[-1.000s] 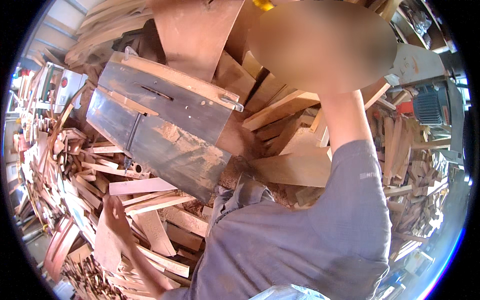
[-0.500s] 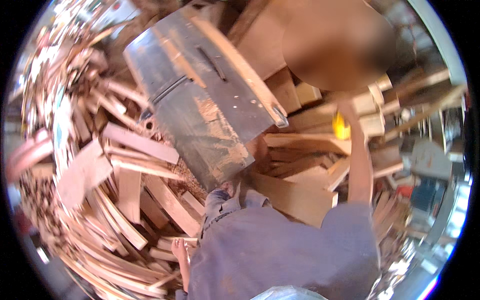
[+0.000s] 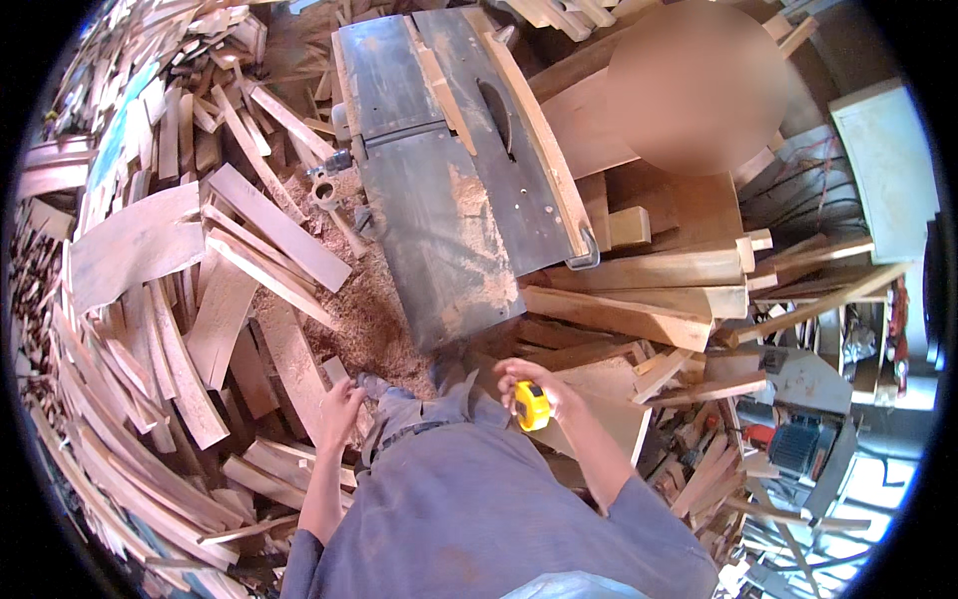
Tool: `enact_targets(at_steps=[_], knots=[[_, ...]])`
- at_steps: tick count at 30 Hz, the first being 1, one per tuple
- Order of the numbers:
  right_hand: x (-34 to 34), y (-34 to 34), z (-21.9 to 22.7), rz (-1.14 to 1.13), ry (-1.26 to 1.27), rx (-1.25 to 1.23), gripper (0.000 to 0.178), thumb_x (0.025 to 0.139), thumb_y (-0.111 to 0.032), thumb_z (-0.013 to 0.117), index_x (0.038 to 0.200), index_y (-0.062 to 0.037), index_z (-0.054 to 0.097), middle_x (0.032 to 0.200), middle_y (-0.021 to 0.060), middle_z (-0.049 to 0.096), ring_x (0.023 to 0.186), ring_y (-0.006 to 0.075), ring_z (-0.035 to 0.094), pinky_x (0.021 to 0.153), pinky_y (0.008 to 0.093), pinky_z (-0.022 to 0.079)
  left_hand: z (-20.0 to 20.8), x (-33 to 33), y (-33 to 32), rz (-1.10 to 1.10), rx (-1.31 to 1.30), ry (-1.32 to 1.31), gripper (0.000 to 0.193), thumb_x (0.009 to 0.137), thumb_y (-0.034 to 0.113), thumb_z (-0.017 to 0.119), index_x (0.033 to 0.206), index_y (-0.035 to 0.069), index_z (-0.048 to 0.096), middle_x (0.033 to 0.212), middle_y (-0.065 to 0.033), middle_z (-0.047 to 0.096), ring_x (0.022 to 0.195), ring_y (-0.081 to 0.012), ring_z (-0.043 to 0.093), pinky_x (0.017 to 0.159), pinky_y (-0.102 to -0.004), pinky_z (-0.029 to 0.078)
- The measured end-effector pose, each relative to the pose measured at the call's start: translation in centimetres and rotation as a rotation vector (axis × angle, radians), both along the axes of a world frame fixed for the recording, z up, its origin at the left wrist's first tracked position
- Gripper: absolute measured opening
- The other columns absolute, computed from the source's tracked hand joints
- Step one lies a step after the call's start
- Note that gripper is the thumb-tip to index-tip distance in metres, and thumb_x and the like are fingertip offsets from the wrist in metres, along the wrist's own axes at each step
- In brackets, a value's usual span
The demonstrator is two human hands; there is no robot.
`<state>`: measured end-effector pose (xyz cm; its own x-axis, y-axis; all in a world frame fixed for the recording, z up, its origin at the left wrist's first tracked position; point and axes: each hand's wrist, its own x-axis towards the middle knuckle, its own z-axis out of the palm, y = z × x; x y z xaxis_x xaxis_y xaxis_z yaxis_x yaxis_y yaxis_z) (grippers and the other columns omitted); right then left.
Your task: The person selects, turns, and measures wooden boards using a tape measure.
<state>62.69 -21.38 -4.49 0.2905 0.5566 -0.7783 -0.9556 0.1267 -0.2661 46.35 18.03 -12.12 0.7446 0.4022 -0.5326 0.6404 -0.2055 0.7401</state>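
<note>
My right hand [image 3: 547,395] is wrapped round a yellow tape measure [image 3: 533,407] in front of my waist, close to the near end of the machine table. No blade shows drawn out of its case. On the other side of my body, my left hand [image 3: 341,411] hangs with its fingers curled in, and I see nothing in it. Ahead stands the metal machine table [image 3: 419,230], dusted with sawdust. A curved saw blade [image 3: 495,118] rises from a slot in it, and a long wooden fence [image 3: 539,140] runs along its right side.
Wood offcuts [image 3: 225,319] lie heaped on the left, with sawdust [image 3: 374,314] beside the machine. Long boards [image 3: 639,270] are stacked to its right. A blue motor [image 3: 795,445] sits farther right. A round blurred patch hides part of the far right.
My right hand has come back from above the boards at the far right to my waist, carrying the tape measure. My left hand has moved forward and its fingers are more curled. The view has shifted.
</note>
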Motion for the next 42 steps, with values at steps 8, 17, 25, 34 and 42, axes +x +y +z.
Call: enact_targets(at_steps=[8, 17, 25, 34, 42], knots=[[-4.3, 20.0, 5.6, 0.542, -0.226, 0.062, 0.069, 0.1, -0.033, 0.063, 0.155, -0.0074, 0.031, 0.106, 0.0094, 0.064, 0.086, 0.0217, 0.067, 0.07, 0.0363, 0.059, 9.2, 2.2, 0.3, -0.294, -0.311, -0.378, 0.029, 0.097, 0.022, 0.07, 0.115, 0.0, 0.07, 0.093, -0.0041, 0.072, 0.086, -0.0096, 0.063, 0.076, -0.0275, 0.052], [-6.0, 29.6, 3.9, 1.03, -0.783, -0.147, 0.079, 0.106, -0.047, 0.052, 0.164, -0.0077, 0.017, 0.131, 0.009, 0.056, 0.117, 0.021, 0.055, 0.101, 0.0301, 0.043, 9.4, -5.4, 4.1, -0.163, -0.401, -0.479, 0.033, 0.092, 0.029, 0.068, 0.108, 0.0, 0.07, 0.097, -0.0159, 0.076, 0.089, -0.0237, 0.072, 0.08, -0.0394, 0.055], [-5.4, 35.0, 7.0, 1.429, -0.927, 0.063, 0.073, 0.108, -0.037, 0.052, 0.162, -0.0021, 0.019, 0.148, 0.0163, 0.05, 0.137, 0.0215, 0.046, 0.114, 0.0347, 0.037, 11.0, -6.8, 3.1, 0.177, -0.581, -0.558, 0.023, 0.087, 0.014, 0.074, 0.1, -0.004, 0.072, 0.086, -0.0052, 0.073, 0.082, -0.0108, 0.063, 0.075, -0.0312, 0.053], [3.1, 30.4, 7.0, 1.561, -0.599, 0.06, 0.048, 0.103, -0.037, 0.057, 0.133, 0.0007, 0.06, 0.114, 0.0089, 0.067, 0.107, 0.0187, 0.061, 0.095, 0.0303, 0.047, 13.4, -4.4, 1.1, 0.646, -0.71, -0.582, 0.023, 0.094, 0.023, 0.075, 0.104, 0.003, 0.071, 0.087, 0.0018, 0.068, 0.081, -0.0046, 0.061, 0.071, -0.0221, 0.048], [8.6, 24.1, 4.6, 1.691, -0.677, 0.042, 0.023, 0.093, -0.022, 0.066, 0.103, -0.0011, 0.071, 0.089, -0.0003, 0.066, 0.084, 0.0115, 0.06, 0.077, 0.0263, 0.047, 13.3, -19.3, 8.1, 1.561, -0.333, -0.566, 0.013, 0.092, 0.021, 0.072, 0.092, 0.008, 0.07, 0.078, -0.001, 0.065, 0.069, -0.0102, 0.06, 0.061, -0.0235, 0.052]])
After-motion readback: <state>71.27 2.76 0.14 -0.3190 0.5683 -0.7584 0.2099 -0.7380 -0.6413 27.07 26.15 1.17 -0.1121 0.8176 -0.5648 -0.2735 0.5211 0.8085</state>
